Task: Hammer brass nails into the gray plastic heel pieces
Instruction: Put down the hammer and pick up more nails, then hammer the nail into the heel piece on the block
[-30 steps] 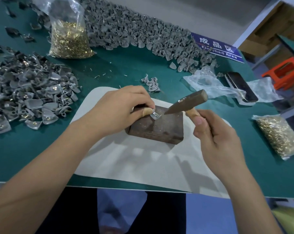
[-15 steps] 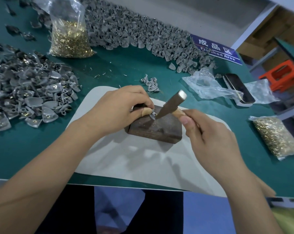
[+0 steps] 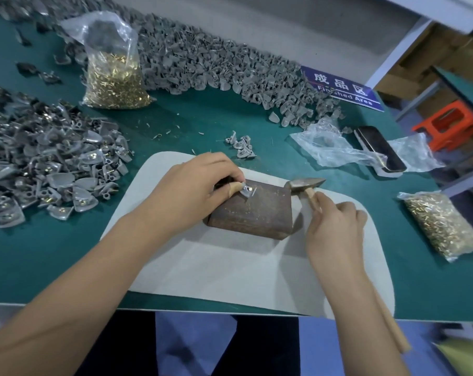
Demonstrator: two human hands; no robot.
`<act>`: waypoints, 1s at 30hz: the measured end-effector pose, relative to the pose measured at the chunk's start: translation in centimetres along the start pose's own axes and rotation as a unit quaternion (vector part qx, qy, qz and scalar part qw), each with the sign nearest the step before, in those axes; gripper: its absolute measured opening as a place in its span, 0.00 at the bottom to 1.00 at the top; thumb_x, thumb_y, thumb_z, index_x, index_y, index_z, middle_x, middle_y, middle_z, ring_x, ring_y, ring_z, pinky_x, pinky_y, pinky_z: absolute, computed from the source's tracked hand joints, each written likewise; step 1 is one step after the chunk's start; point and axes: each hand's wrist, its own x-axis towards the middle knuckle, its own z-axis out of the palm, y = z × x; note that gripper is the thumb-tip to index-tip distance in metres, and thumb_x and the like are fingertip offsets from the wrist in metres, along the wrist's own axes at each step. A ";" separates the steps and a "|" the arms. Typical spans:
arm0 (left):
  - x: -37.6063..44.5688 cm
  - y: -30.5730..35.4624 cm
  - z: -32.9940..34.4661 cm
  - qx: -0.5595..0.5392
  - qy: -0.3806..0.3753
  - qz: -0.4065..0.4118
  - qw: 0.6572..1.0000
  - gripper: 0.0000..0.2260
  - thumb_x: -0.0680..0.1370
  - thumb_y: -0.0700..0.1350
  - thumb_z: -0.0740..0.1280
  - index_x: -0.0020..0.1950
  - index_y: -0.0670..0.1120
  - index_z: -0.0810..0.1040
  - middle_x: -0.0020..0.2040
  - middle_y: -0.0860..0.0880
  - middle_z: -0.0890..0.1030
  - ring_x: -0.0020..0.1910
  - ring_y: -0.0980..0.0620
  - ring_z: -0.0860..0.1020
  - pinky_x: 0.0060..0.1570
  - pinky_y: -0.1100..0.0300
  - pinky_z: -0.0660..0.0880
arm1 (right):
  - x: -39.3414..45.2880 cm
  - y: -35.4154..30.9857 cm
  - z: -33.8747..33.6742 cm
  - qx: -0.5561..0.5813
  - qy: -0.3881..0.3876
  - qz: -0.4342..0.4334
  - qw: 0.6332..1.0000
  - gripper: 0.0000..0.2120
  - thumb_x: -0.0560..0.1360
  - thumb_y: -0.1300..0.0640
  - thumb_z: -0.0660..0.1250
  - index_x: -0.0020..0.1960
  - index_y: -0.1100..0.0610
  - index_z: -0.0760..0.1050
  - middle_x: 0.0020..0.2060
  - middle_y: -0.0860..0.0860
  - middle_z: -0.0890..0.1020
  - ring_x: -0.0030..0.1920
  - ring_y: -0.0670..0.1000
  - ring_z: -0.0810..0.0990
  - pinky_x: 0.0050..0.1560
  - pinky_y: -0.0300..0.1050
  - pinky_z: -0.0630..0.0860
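A gray plastic heel piece (image 3: pixel 248 191) with a brass nail head showing lies on the top of a dark brown block (image 3: pixel 253 213). My left hand (image 3: pixel 197 187) pinches that piece at its left edge with thumb and fingertips. My right hand (image 3: pixel 335 227) grips the wooden handle of a small hammer (image 3: pixel 305 184). The hammer's metal head hangs just past the block's right edge, low and off the heel piece. The handle's end sticks out below my right wrist.
The block sits on a white mat (image 3: pixel 229 270) on a green table (image 3: pixel 34 251). Heaps of gray heel pieces lie at left (image 3: pixel 48 164) and along the back (image 3: pixel 216 66). Bags of brass nails stand at back left (image 3: pixel 113 80) and right (image 3: pixel 444 226). A phone (image 3: pixel 379 150) rests on crumpled plastic.
The hammer struck down onto the heel piece half a second ago and has since swung away to the right of the block. My left hand has kept its pinch.
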 end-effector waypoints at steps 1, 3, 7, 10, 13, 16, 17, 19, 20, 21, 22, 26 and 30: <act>0.0 0.0 0.0 0.002 0.002 -0.005 1.000 0.04 0.81 0.51 0.67 0.53 0.55 0.81 0.52 0.60 0.79 0.53 0.58 0.75 0.51 0.50 0.76 | 0.1 -0.2 -0.1 -0.024 0.037 -0.008 0.999 0.17 0.83 0.59 0.61 0.69 0.52 0.78 0.55 0.61 0.75 0.60 0.64 0.68 0.58 0.56 0.63; 0.0 0.0 0.0 0.005 0.013 -0.009 1.000 0.04 0.81 0.50 0.67 0.52 0.54 0.81 0.52 0.60 0.79 0.53 0.58 0.75 0.50 0.51 0.75 | 0.5 -1.2 -0.6 0.035 0.117 -0.052 0.991 0.12 0.82 0.55 0.65 0.62 0.52 0.82 0.55 0.59 0.79 0.60 0.63 0.70 0.60 0.58 0.65; -0.1 0.0 0.2 0.009 0.032 -0.001 0.999 0.03 0.81 0.49 0.68 0.53 0.53 0.81 0.52 0.59 0.80 0.52 0.58 0.76 0.48 0.52 0.76 | 0.9 -4.6 -0.8 0.242 0.039 -0.238 0.940 0.08 0.79 0.56 0.72 0.58 0.52 0.84 0.49 0.47 0.82 0.52 0.51 0.77 0.58 0.47 0.73; -0.2 -0.1 0.2 0.008 0.041 0.006 0.999 0.03 0.80 0.48 0.69 0.53 0.52 0.81 0.51 0.58 0.80 0.52 0.57 0.77 0.46 0.51 0.76 | 1.0 -6.3 0.1 0.247 -0.001 -0.275 0.929 0.07 0.77 0.56 0.74 0.55 0.51 0.86 0.45 0.46 0.83 0.49 0.50 0.78 0.55 0.49 0.76; -0.2 -0.3 0.1 0.007 0.045 0.012 0.999 0.03 0.80 0.46 0.70 0.53 0.52 0.82 0.52 0.58 0.80 0.51 0.56 0.78 0.46 0.51 0.77 | 1.3 -6.5 0.4 0.242 -0.003 -0.285 0.927 0.05 0.77 0.57 0.74 0.49 0.48 0.87 0.41 0.46 0.82 0.47 0.50 0.79 0.52 0.51 0.75; -0.2 -0.3 0.1 0.014 0.048 0.020 0.999 0.03 0.80 0.47 0.70 0.53 0.52 0.82 0.52 0.58 0.80 0.51 0.56 0.78 0.46 0.54 0.76 | 1.5 -6.5 0.5 0.226 -0.007 -0.292 0.929 0.05 0.78 0.56 0.72 0.46 0.48 0.86 0.41 0.46 0.83 0.47 0.50 0.80 0.51 0.52 0.76; -0.2 -0.2 0.1 0.016 0.048 0.023 0.998 0.03 0.80 0.47 0.70 0.53 0.53 0.82 0.52 0.59 0.80 0.51 0.57 0.78 0.46 0.55 0.76 | 1.5 -6.4 0.7 0.223 0.001 -0.284 0.933 0.05 0.78 0.56 0.72 0.46 0.49 0.85 0.42 0.46 0.83 0.47 0.50 0.80 0.51 0.51 0.76; -0.3 -0.3 0.2 0.018 0.051 0.023 0.998 0.03 0.81 0.48 0.69 0.53 0.53 0.81 0.52 0.59 0.80 0.51 0.58 0.78 0.46 0.55 0.76 | 1.4 -6.4 1.0 0.275 0.028 -0.249 0.928 0.05 0.81 0.56 0.69 0.48 0.50 0.83 0.42 0.44 0.83 0.45 0.46 0.80 0.48 0.44 0.75; -0.3 -0.3 0.3 0.017 0.056 0.020 0.998 0.03 0.81 0.48 0.69 0.54 0.53 0.81 0.52 0.59 0.80 0.51 0.58 0.78 0.46 0.54 0.76 | 1.2 -6.6 1.1 0.328 0.036 -0.224 0.917 0.05 0.82 0.55 0.67 0.48 0.50 0.80 0.42 0.43 0.84 0.43 0.45 0.81 0.46 0.40 0.74; -0.4 -0.3 0.4 0.013 0.061 0.017 0.998 0.03 0.81 0.47 0.69 0.54 0.52 0.81 0.52 0.59 0.80 0.51 0.57 0.78 0.46 0.53 0.77 | 1.0 -6.7 1.2 0.384 0.039 -0.201 0.900 0.05 0.84 0.55 0.65 0.49 0.49 0.77 0.41 0.43 0.84 0.41 0.45 0.82 0.44 0.39 0.74; -0.4 -0.2 0.5 0.006 0.068 0.013 0.998 0.03 0.81 0.47 0.69 0.54 0.52 0.81 0.52 0.59 0.80 0.51 0.57 0.79 0.47 0.52 0.77 | 0.9 -6.9 1.3 0.432 0.039 -0.186 0.882 0.05 0.84 0.54 0.64 0.49 0.49 0.75 0.40 0.44 0.84 0.39 0.47 0.83 0.43 0.40 0.76; -0.7 0.1 0.8 -0.048 0.084 -0.026 0.995 0.04 0.81 0.51 0.67 0.54 0.56 0.80 0.50 0.62 0.82 0.52 0.59 0.79 0.52 0.51 0.77 | 0.6 -6.6 1.7 0.501 0.047 -0.171 0.847 0.07 0.81 0.59 0.70 0.49 0.46 0.80 0.41 0.45 0.85 0.39 0.49 0.83 0.40 0.49 0.80; -0.7 0.5 1.3 -0.077 0.109 -0.059 0.989 0.05 0.78 0.53 0.67 0.52 0.57 0.81 0.47 0.61 0.83 0.51 0.60 0.80 0.53 0.53 0.77 | 1.1 -6.0 1.7 0.545 0.023 -0.137 0.827 0.07 0.78 0.62 0.73 0.51 0.50 0.85 0.37 0.48 0.86 0.32 0.44 0.81 0.35 0.33 0.76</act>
